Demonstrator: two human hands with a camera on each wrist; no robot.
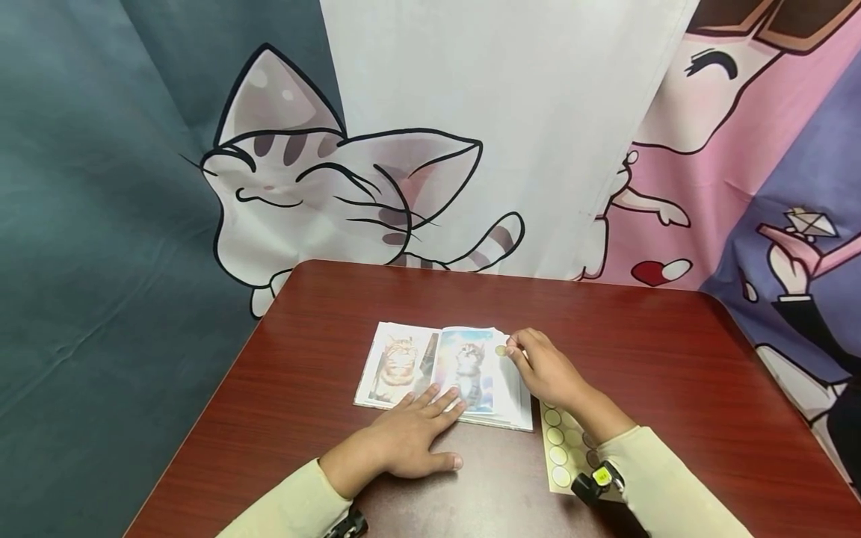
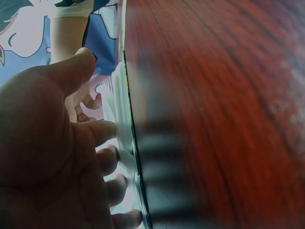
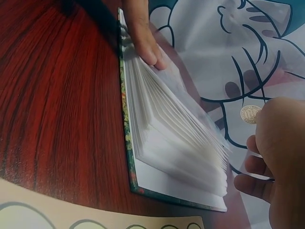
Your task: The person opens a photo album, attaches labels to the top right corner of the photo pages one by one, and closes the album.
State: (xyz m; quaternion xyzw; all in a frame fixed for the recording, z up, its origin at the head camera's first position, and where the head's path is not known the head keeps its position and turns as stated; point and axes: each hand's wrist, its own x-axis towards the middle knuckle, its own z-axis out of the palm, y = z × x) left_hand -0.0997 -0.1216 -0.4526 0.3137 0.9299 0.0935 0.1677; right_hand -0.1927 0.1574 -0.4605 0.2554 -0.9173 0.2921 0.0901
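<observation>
So, red-brn tbl point(image 1: 296, 373), cartoon backdrop point(image 1: 504, 104) behind, open bk point(image 1: 460, 366) atop.

We see our left hand point(image 2: 45, 143) palm-side, its fingers point(image 2: 107, 160) touching a book point(image 2: 125, 112), which shows edge-on, white pages beside the red-brown, wood-grained table point(image 2: 228, 105). Beyond, our right hand point(image 2: 74, 102), partly hidden, shows before a cartoon-printed backdrop point(image 2: 24, 31).

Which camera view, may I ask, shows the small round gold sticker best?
The right wrist view: the gold sticker faces the camera at the right hand, large enough to show its printed design. The head view shows it as a tiny disc beside that hand, and I cannot make it out in the left wrist view.
</observation>
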